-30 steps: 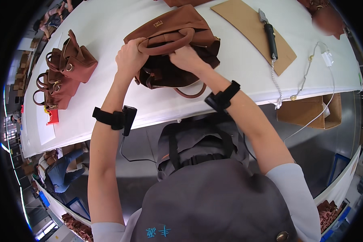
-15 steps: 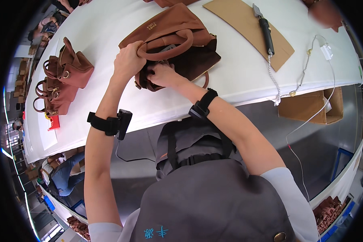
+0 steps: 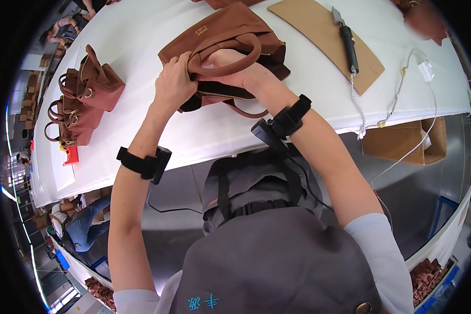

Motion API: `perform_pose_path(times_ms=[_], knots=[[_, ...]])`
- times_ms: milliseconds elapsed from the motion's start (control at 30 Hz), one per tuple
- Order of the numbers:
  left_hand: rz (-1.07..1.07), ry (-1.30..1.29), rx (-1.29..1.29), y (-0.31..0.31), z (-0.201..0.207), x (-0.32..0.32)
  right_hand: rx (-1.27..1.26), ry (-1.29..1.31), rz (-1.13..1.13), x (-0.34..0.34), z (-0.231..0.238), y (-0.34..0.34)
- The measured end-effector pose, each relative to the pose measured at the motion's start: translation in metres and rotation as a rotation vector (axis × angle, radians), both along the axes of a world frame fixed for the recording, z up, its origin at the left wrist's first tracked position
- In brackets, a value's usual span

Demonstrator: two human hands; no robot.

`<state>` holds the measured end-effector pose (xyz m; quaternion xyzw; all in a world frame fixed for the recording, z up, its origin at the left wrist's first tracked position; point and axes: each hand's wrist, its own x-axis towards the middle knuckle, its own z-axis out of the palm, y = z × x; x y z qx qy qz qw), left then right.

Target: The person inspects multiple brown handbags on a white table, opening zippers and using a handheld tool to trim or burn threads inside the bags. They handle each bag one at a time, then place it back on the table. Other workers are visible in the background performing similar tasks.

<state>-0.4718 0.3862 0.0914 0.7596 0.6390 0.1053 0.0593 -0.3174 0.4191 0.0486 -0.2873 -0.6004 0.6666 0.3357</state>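
A brown handbag (image 3: 222,32) lies tilted on the white table in front of me, its zipped mouth facing me and partly open on a dark lining. My left hand (image 3: 176,81) is closed on the bag's left side, beside the root of the near handle (image 3: 230,67). Passing under that handle, my right hand (image 3: 240,73) lies over the mouth, its curled fingers at the bag's edge close to my left hand. The handle hides part of those fingers. A second handle (image 3: 248,113) hangs toward me below the zipper. Both wrists wear black straps with small devices.
Several small brown handbags (image 3: 83,97) stand at the left. At the right, a black-handled tool with a flat metal tip (image 3: 347,44) rests on brown cardboard (image 3: 319,39), its cord trailing over the table edge. Below is an open carton (image 3: 392,141). A person sits at lower left.
My right hand has come out of the bag's inside and moved up under the handle, its wrist turned. The mouth has narrowed. My left hand and the bag have shifted slightly right.
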Motion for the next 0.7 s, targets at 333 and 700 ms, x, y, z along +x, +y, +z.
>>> perform_pose_path(times_ms=[333,700], knots=[[0.032,-0.107,0.198,-0.014,-0.035,0.008,0.535,-0.66,0.001,0.007,-0.067,-0.072],[0.084,-0.171,0.275,-0.01,-0.054,0.01,0.928,-0.878,-0.284,0.046,-0.078,-0.031]])
